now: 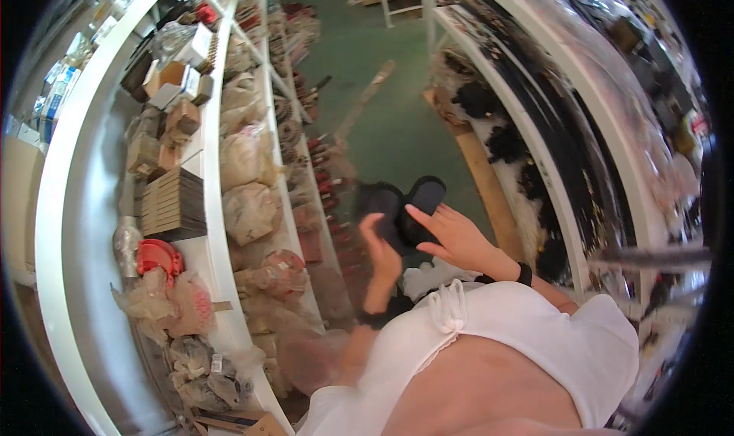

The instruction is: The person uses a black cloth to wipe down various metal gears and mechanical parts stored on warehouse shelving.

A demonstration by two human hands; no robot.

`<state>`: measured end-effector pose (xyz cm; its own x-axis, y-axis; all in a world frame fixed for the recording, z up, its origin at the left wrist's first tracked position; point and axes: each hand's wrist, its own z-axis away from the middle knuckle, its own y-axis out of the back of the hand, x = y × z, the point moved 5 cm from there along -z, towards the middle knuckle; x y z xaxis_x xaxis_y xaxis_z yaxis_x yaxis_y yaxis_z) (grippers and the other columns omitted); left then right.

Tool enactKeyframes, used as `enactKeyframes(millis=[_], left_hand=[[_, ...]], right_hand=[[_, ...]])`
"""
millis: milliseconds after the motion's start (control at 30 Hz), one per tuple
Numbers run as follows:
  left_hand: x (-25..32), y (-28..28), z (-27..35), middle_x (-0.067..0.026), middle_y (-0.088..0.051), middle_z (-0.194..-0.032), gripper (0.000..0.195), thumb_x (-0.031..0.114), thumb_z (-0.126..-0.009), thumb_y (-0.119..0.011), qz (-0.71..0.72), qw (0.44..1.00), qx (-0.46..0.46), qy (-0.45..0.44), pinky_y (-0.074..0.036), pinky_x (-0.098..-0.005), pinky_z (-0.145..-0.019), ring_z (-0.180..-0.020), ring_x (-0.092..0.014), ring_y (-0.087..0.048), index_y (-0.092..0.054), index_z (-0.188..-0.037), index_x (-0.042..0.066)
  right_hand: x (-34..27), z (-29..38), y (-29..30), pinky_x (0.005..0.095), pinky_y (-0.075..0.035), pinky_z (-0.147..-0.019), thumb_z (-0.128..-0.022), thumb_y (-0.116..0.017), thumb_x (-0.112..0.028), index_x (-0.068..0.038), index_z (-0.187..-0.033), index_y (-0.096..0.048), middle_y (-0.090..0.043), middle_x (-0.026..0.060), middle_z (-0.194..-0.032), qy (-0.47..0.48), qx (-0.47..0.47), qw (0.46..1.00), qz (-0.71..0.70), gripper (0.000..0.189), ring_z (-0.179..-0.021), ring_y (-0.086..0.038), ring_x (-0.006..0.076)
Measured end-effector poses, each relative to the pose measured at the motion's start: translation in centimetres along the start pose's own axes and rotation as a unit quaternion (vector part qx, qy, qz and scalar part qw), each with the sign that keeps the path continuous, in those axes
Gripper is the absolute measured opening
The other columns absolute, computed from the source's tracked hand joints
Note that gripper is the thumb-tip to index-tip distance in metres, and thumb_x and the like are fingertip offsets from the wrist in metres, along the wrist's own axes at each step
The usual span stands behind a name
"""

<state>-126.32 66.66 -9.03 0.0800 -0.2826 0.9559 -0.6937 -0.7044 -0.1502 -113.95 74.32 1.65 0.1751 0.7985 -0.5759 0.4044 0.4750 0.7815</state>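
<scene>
In front of my body, above the aisle floor, I hold black, round-ended flat pieces. They look like pads or soles, but their exact kind is unclear. My left hand (pixel 385 261) grips the blurred left black piece (pixel 383 204), its thumb lying along the near side. Around the right black piece (pixel 428 193), which has a smooth face and a raised rim, the fingers of my right hand (pixel 467 245) are spread and curled. Between the hands the pieces touch or overlap; whether they are joined is hidden. Both wrists wear black bands.
On the left, white shelving (pixel 215 149) holds plastic-wrapped parts, a stack of cardboard pieces (pixel 175 204) and a red part (pixel 159 258). Long black stock (pixel 550 121) fills the right rack. A brown board (pixel 487 178) edges the green floor (pixel 373 115), where a long strip (pixel 367 95) lies.
</scene>
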Motion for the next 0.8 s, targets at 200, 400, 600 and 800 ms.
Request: enactKeyframes(millis=[200, 400, 600, 800], left_hand=[[5.3, -2.1, -7.9, -0.0167, -0.029, -0.128, 0.062, 0.017, -0.084, -0.053, -0.035, 0.995, 0.026, -0.095, -0.038, -0.0401, -0.091, -0.112, -0.028, -0.040, -0.014, -0.131, 0.012], [3.0, -5.5, -15.5, -0.0126, -0.023, -0.134, 0.070, 0.017, -0.085, -0.052, -0.121, 0.989, -0.001, -0.083, -0.032, -0.0392, -0.096, -0.116, -0.024, -0.034, -0.004, -0.137, 0.017], [2.6, -14.0, -19.3, -0.0198, -0.006, -0.141, 0.069, 0.032, -0.090, -0.036, -0.097, 0.981, -0.132, -0.101, -0.009, -0.0344, -0.105, -0.131, -0.029, -0.009, -0.001, -0.134, -0.008], [-0.1, -19.4, -20.7, -0.0290, -0.038, -0.112, 0.081, 0.029, -0.081, -0.049, -0.202, 0.889, -0.337, -0.233, -0.030, -0.0407, -0.088, -0.098, -0.038, -0.040, -0.001, -0.132, -0.012]], right_hand=[[1.7, -7.3, -1.1, 0.0400, -0.036, -0.089, -0.080, -0.052, -0.041, -0.001, -0.132, -0.025, -0.051, 0.0200, -0.095, 0.161, -0.109, 0.978, -0.069, 0.070, -0.089, -0.048, 0.0350], [7.2, -13.6, 3.3, 0.0401, -0.031, -0.095, -0.077, -0.056, -0.039, 0.002, -0.132, -0.022, -0.046, 0.0224, -0.112, 0.189, -0.104, 0.959, -0.186, 0.076, -0.107, -0.042, 0.0373], [15.5, -16.7, 6.8, 0.0339, -0.017, -0.103, -0.081, -0.041, -0.057, 0.006, -0.134, -0.010, -0.016, 0.0190, -0.140, 0.118, 0.048, 0.903, -0.410, 0.088, -0.128, -0.021, 0.0304], [19.2, -17.0, 11.6, 0.0316, -0.011, -0.104, -0.080, -0.031, -0.066, 0.003, -0.136, -0.004, -0.005, 0.0141, -0.144, 0.011, 0.181, 0.842, -0.508, 0.093, -0.131, -0.012, 0.0229]])
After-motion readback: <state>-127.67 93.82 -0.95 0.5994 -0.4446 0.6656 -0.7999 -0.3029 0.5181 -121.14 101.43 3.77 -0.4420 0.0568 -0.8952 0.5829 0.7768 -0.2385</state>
